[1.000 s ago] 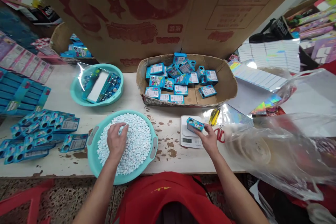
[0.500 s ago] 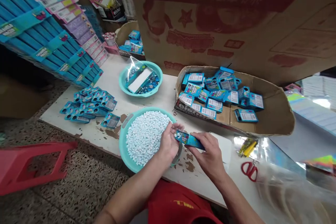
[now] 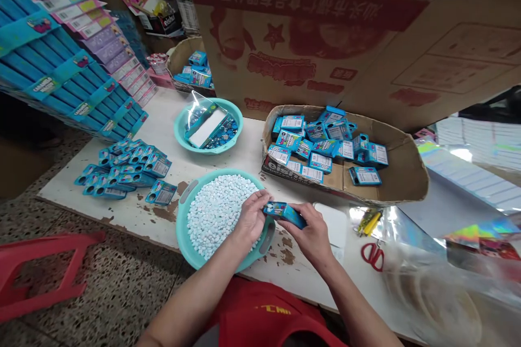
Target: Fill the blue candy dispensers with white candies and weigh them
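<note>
A small blue printed carton (image 3: 283, 212) lies on its side above the right rim of a turquoise basin (image 3: 184, 227). My right hand (image 3: 313, 232) is closed around the carton's right end. At its left end, the curled fingers of my left hand (image 3: 251, 217) touch the carton; what they pinch, if anything, is hidden. White pebble-like candies (image 3: 220, 211) fill the basin below my left hand. Several similar blue cartons (image 3: 132, 165) lie piled to the left, with one carton (image 3: 161, 193) apart from them.
A cut-down cardboard box (image 3: 401, 173) holds more blue cartons behind my hands. Behind the candies, a smaller turquoise bowl (image 3: 179, 138) holds a clear-wrapped pack. Red scissors (image 3: 373, 256) lie at the right beside clear plastic. Tall stacked blue boxes (image 3: 65, 73) and a red stool (image 3: 44, 271) stand left.
My left fingers, spread beside the carton's end before, have curled in against it. The carton has turned slightly in my right hand. The whole view has shifted a little.
</note>
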The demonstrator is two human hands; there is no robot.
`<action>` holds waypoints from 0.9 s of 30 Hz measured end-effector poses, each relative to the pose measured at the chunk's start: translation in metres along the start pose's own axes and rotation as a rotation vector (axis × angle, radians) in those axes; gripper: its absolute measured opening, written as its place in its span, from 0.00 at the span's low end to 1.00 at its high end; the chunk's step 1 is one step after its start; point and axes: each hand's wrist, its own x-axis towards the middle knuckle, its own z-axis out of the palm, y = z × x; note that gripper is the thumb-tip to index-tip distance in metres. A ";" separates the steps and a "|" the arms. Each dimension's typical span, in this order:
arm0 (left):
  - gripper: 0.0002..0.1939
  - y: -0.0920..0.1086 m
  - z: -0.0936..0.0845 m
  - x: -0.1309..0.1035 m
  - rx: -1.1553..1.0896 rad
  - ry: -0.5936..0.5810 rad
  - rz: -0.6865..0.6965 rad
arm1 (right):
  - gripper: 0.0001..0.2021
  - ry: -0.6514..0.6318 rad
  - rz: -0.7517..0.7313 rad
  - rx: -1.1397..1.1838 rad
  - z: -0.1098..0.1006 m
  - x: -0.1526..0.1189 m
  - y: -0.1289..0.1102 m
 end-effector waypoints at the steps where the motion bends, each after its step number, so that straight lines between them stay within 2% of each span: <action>1: 0.14 -0.001 -0.001 -0.002 0.059 -0.042 -0.006 | 0.15 0.007 0.005 -0.002 0.000 0.000 0.000; 4: 0.17 -0.005 -0.002 -0.004 0.154 -0.075 -0.014 | 0.14 0.016 0.000 -0.018 -0.001 -0.002 0.000; 11: 0.14 -0.014 -0.004 0.004 0.120 0.011 0.055 | 0.15 0.009 0.023 -0.002 -0.003 -0.004 0.006; 15: 0.11 -0.004 -0.003 0.009 0.032 0.106 -0.030 | 0.15 0.038 0.122 0.129 -0.008 -0.004 0.008; 17: 0.08 0.007 -0.004 0.005 0.087 0.168 -0.024 | 0.15 0.085 0.226 0.227 -0.014 -0.009 0.012; 18: 0.07 0.013 -0.005 0.003 0.159 0.191 0.025 | 0.15 0.115 0.286 0.278 -0.017 -0.012 0.016; 20: 0.07 0.028 -0.011 0.001 0.427 0.201 0.211 | 0.15 0.182 0.404 0.370 -0.024 -0.022 0.030; 22: 0.07 0.042 -0.020 0.005 0.776 0.258 0.432 | 0.15 0.251 0.498 0.433 -0.032 -0.034 0.054; 23: 0.07 0.048 -0.026 0.008 0.994 0.246 0.479 | 0.15 0.286 0.532 0.448 -0.036 -0.040 0.067; 25: 0.06 0.055 -0.038 0.012 1.330 0.199 0.476 | 0.15 0.358 0.578 0.449 -0.041 -0.053 0.096; 27: 0.07 0.058 -0.049 0.012 1.454 0.185 0.433 | 0.16 0.401 0.604 0.436 -0.041 -0.063 0.122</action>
